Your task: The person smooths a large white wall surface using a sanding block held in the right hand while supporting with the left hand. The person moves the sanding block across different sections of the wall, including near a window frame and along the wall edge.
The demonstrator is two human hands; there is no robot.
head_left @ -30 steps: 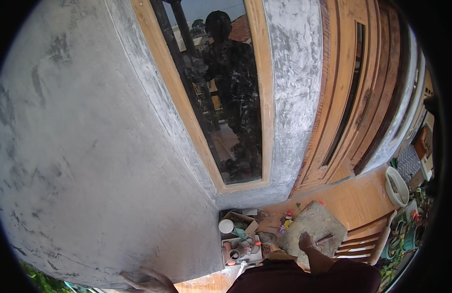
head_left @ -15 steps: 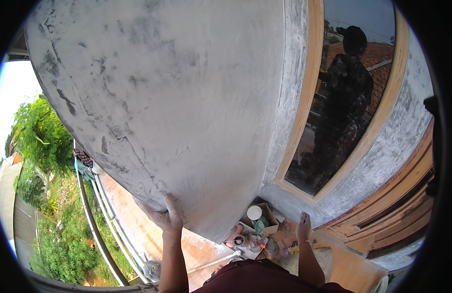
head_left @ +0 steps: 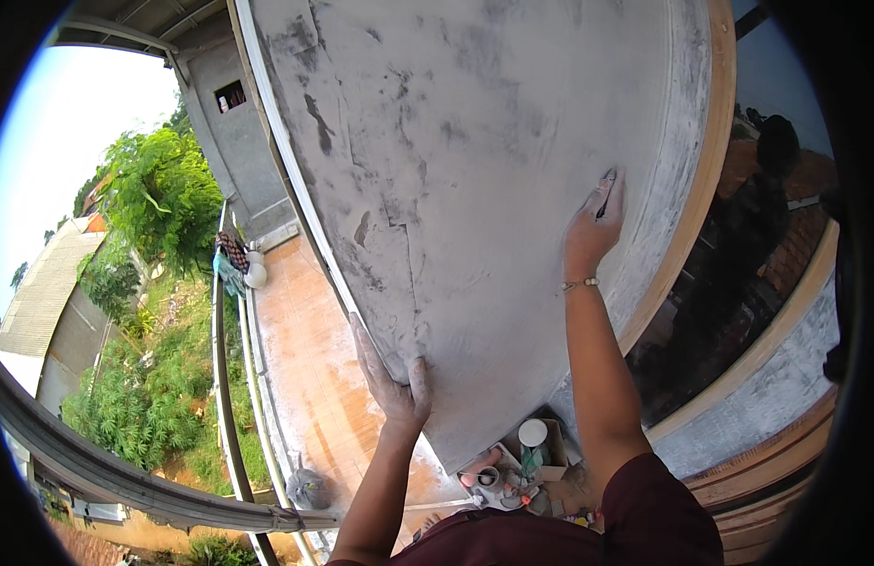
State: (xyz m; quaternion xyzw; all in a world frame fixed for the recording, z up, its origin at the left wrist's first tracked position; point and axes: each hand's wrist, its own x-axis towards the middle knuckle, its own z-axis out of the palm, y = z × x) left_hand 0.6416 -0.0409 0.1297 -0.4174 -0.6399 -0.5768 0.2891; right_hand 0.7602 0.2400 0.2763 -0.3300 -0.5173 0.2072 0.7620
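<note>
A grey plastered wall with dark patches and cracks stands before me, dusty white in places. My left hand clasps its lower left edge, thumb on the face and fingers straight along the side; pale dust covers the skin. Higher up, toward the wall's right side, my right hand is pressed to the surface. Its fingers close around a small, thin dark piece, mostly hidden by the hand; its kind is unclear. A bracelet circles the right wrist.
At the wall's foot sit a cardboard box with a white-lidded container and several cups and tools. A wood-framed window borders the right. Railings edge the tiled floor at left, with greenery and a roof below.
My right hand has risen from beside my body up to the wall face. The left hand remains on the wall edge. The view has swung left, showing more floor and railing.
</note>
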